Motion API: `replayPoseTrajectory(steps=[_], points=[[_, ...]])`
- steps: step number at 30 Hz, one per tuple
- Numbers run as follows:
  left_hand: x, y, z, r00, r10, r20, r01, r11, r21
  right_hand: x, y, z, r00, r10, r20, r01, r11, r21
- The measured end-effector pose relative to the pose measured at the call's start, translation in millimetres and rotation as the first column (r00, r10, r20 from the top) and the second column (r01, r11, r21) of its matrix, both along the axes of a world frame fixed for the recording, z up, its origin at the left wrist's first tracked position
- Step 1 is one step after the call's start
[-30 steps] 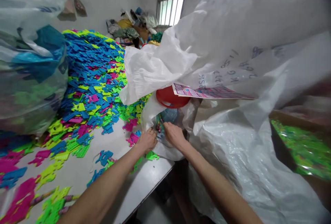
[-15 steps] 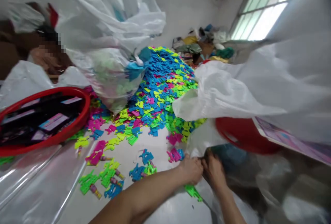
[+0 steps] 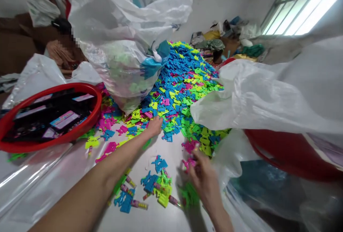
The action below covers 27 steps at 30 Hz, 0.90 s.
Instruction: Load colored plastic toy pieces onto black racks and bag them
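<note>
My left hand (image 3: 154,126) reaches to the near edge of a heap of small plastic toy pieces (image 3: 184,67) in blue, yellow, green and pink. Its fingers are curled at a blue piece (image 3: 154,113); what they grip is hidden. My right hand (image 3: 203,171) is above the white tabletop, beside pink pieces (image 3: 189,146), fingers bent together, blurred. Something small and pale shows at its fingertips, too unclear to name. Between my arms lie blue pieces (image 3: 160,163) and yellow-green ones (image 3: 164,194), several with small tubes of coloured beads (image 3: 139,205).
A red basin (image 3: 98,112) of dark packets with labels stands left. A large clear bag (image 3: 128,57) rises behind my left hand. White plastic sheeting (image 3: 257,96) hangs at right over another red basin (image 3: 284,153). A person (image 3: 63,51) is at the back left.
My hands were together at the plastic bag on the right and have parted. The left has moved to the heap, the right to the pink pieces. More tubed pieces lie in the middle; the view has shifted.
</note>
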<state>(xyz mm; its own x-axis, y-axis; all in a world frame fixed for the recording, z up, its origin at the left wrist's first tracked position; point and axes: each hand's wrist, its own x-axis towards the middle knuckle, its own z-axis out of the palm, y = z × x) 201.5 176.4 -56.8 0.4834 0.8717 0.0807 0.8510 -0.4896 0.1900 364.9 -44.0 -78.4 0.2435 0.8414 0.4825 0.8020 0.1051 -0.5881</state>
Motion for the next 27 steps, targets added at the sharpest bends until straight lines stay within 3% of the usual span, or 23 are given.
replayPoseTrajectory(steps=[2,4,7,9,12,14,16,18,20,22,24,27], points=[[4.2,9.4,-14.9,1.0,0.009,0.002,-0.009,0.999,-0.04,-21.8,26.5,-14.5,0.99,0.125,0.059,-0.11,0.973,-0.201],[8.8,14.7,-24.9,0.999,0.015,0.032,-0.013,0.997,-0.077,-32.0,41.7,-24.4,0.978,0.174,0.115,-0.118,0.917,-0.38],[7.4,23.6,-26.6,0.99,0.034,0.135,-0.017,0.992,-0.128,-30.6,44.6,-24.7,0.965,0.225,0.139,-0.12,0.841,-0.527],[0.3,28.4,-20.1,0.97,0.058,0.237,-0.021,0.988,-0.156,-26.5,41.4,-17.8,0.966,0.24,0.098,-0.155,0.838,-0.524],[-16.5,22.1,-7.4,0.899,0.136,0.417,-0.062,0.981,-0.185,-26.8,39.2,-6.2,0.973,0.23,0.012,-0.203,0.883,-0.422],[-31.6,2.7,-2.5,0.827,0.211,0.521,-0.102,0.968,-0.229,-31.4,40.4,-2.4,0.975,0.22,-0.021,-0.211,0.9,-0.381],[-50.1,-28.5,-2.1,0.761,0.28,0.585,-0.119,0.947,-0.299,-36.6,42.5,-3.9,0.973,0.231,-0.022,-0.219,0.882,-0.418],[-70.3,-65.9,-4.5,0.599,0.394,0.697,-0.046,0.886,-0.461,-39.9,44.4,-10.0,0.968,0.249,-0.024,-0.232,0.858,-0.458],[-88.9,-101.6,-7.1,0.311,0.58,0.753,0.132,0.758,-0.638,-40.9,45.4,-16.8,0.969,0.236,-0.076,-0.245,0.867,-0.434],[-103.1,-129.5,-8.8,0.062,0.73,0.681,0.293,0.639,-0.711,-40.9,45.4,-19.0,0.967,0.186,-0.173,-0.238,0.9,-0.366],[-112.3,-148.4,-10.9,-0.015,0.775,0.631,0.317,0.603,-0.732,-42.8,43.3,-13.2,0.945,0.116,-0.306,-0.221,0.916,-0.334],[-119.1,-167.0,-17.1,-0.035,0.788,0.615,0.285,0.598,-0.749,-57.1,33.0,6.1,0.838,0.05,-0.544,-0.242,0.926,-0.289]])
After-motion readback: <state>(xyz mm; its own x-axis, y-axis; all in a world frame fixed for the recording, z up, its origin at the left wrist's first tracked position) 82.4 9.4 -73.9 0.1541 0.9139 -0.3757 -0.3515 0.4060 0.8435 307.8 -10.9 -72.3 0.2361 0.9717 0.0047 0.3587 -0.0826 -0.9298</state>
